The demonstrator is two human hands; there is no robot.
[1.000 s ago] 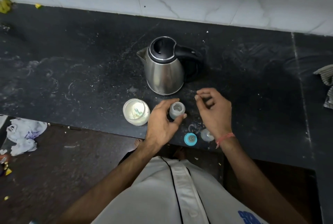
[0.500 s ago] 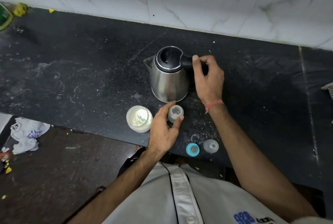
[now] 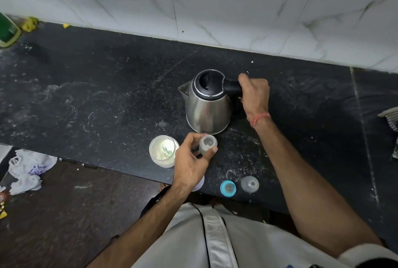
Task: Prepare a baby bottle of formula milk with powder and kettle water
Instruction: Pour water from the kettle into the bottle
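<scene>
Now the right hand (image 3: 255, 93) has closed fully round the black handle of the steel kettle (image 3: 207, 104), which stands at centre frame on the dark speckled table (image 3: 97, 95). Just below it, the left hand (image 3: 190, 163) grips the small clear baby bottle (image 3: 207, 143), upright beside the open glass powder jar (image 3: 164, 153).

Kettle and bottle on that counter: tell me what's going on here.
A person is making formula at a black counter. The right hand grips the handle of the steel kettle, which stands upright with its lid shut. The left hand holds the open baby bottle upright just in front of the kettle. An open jar of powder sits beside it, and the blue teat ring and clear cap lie near the counter's edge.
</scene>
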